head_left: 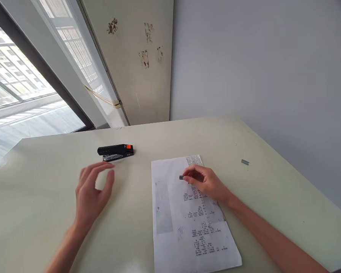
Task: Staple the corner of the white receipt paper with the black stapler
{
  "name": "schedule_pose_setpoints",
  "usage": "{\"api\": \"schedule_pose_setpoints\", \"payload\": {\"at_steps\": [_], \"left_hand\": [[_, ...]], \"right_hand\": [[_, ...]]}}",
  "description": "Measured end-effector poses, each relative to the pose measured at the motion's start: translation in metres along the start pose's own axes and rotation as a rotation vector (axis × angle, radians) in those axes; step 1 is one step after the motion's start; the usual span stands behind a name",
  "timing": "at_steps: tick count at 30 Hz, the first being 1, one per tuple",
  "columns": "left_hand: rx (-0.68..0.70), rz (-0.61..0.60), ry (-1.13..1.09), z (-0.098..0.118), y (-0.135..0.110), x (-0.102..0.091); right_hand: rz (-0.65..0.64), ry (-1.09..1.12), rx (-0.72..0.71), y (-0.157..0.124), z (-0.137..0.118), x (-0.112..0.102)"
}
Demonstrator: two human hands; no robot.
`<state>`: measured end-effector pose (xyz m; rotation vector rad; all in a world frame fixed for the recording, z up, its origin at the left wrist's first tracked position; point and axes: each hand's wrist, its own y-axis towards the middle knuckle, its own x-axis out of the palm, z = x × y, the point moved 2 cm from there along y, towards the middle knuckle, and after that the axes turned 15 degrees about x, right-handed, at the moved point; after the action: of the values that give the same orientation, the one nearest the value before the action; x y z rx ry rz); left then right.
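Between the thumb and fingers of my right hand is a small dark strip of staples, held above the printed sheets of paper. My left hand is raised over the table with its thumb and fingers apart, holding nothing. Just beyond its fingertips lies a black stapler with an orange patch at its right end. A second short strip of staples rests on the table to the right of the papers.
The pale table meets a grey-blue wall at its right side. A beige panel with brown stains stands behind the table, and a window is at the left.
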<state>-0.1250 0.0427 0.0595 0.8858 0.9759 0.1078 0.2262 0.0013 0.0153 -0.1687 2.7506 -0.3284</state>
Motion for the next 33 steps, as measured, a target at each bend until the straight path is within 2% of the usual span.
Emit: {"api": "schedule_pose_setpoints", "payload": {"at_steps": [2, 5, 8, 10, 13, 16, 22, 27, 29, 33], "left_hand": [[-0.054, 0.077, 0.070, -0.015, 0.004, 0.002], [-0.128, 0.067, 0.082, -0.032, 0.001, 0.010], [-0.174, 0.006, 0.027, -0.043, -0.005, 0.017], [-0.239, -0.059, -0.040, -0.049, -0.007, 0.020], [-0.408, -0.197, -0.128, -0.059, -0.006, 0.022], [-0.477, -0.272, -0.132, -0.071, 0.001, 0.026], [-0.472, -0.268, -0.042, -0.091, 0.005, 0.034], [-0.420, -0.298, -0.004, -0.088, 0.000, 0.033], [-0.382, -0.314, 0.017, -0.087, -0.001, 0.033], [-0.315, -0.328, 0.021, -0.088, -0.001, 0.035]], "right_hand": [[0.037, -0.012, -0.028, -0.002, 0.002, -0.003], [0.066, -0.096, -0.082, -0.005, 0.006, -0.008], [0.085, -0.157, -0.143, -0.006, 0.008, -0.015], [0.150, -0.142, -0.142, -0.005, 0.008, -0.022], [0.280, -0.069, -0.043, -0.003, 0.014, -0.035], [0.300, -0.053, 0.035, 0.000, 0.022, -0.040], [0.205, -0.208, -0.037, -0.002, 0.022, -0.030], [-0.008, -0.103, -0.043, -0.011, 0.011, -0.023], [0.010, -0.107, -0.081, -0.014, 0.010, -0.023], [0.094, -0.279, -0.186, -0.020, 0.016, -0.023]]}}
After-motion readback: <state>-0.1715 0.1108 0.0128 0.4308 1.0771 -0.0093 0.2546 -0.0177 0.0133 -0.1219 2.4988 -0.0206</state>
